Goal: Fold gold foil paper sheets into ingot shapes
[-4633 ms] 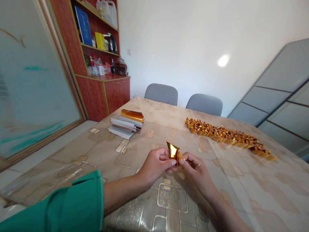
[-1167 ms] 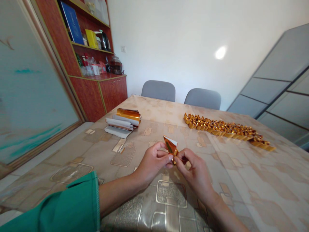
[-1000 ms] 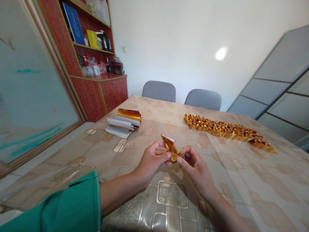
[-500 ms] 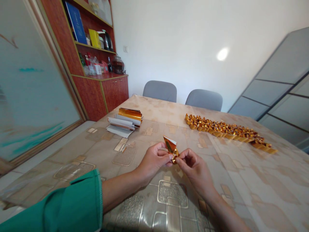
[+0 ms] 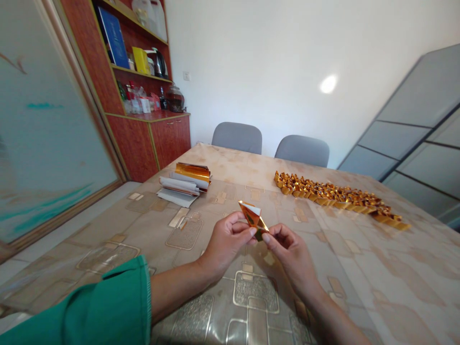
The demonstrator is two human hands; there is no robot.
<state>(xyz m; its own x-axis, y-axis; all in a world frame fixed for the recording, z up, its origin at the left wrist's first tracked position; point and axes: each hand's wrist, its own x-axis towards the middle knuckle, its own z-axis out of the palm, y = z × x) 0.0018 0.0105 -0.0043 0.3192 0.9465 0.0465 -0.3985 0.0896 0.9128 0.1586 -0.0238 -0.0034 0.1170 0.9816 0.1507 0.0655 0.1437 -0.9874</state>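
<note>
A partly folded piece of gold foil paper [image 5: 252,216], shiny on one face and white on the other, is held above the table in front of me. My left hand [image 5: 230,239] pinches its lower left part between thumb and fingers. My right hand [image 5: 289,247] grips the lower right corner with thumb and forefinger. The paper's pointed upper end stands up between the hands, and the fingertips hide part of the lower folds.
Loose gold and white paper sheets [image 5: 185,184] lie in a curled stack at the left. Rows of folded gold paper pieces [image 5: 334,194] stretch across the right. Two grey chairs [image 5: 237,137] stand behind the patterned table [image 5: 143,230]. A red-brown cabinet [image 5: 140,143] is at the back left.
The foil paper's lower part has gone from crumpled-looking to a flatter, sharper shape with a point toward my right hand. Its upper tip leans further left. Both hands stay nearly in place.
</note>
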